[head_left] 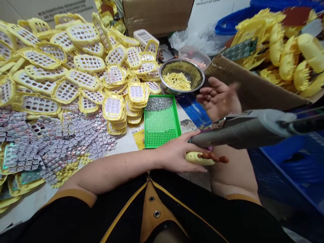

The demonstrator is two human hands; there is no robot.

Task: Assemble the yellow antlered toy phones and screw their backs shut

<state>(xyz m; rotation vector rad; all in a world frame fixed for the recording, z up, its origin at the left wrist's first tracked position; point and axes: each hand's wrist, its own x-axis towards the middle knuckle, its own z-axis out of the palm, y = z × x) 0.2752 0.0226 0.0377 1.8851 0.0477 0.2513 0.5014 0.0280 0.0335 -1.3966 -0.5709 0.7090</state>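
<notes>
My left hand [178, 153] lies across my lap edge, fingers closed round a small yellow plastic piece [199, 158] with brown knobs sticking out to the right. My right hand [219, 98] hovers above it, palm up and fingers spread, empty and slightly blurred, near the cardboard box. A grey power screwdriver [248, 130] hangs level just above the yellow piece, its tip close to my left fingers; neither hand grips it. A green perforated tray [162, 123] with silvery screws at its far end lies just beyond my left hand.
A steel bowl [182, 77] of small yellow parts stands behind the tray. A large heap of yellow keypad frames [76, 64] and grey keypad sheets [50, 141] covers the left. A cardboard box [253, 84] of yellow shells stands right; blue crate [293, 165] below it.
</notes>
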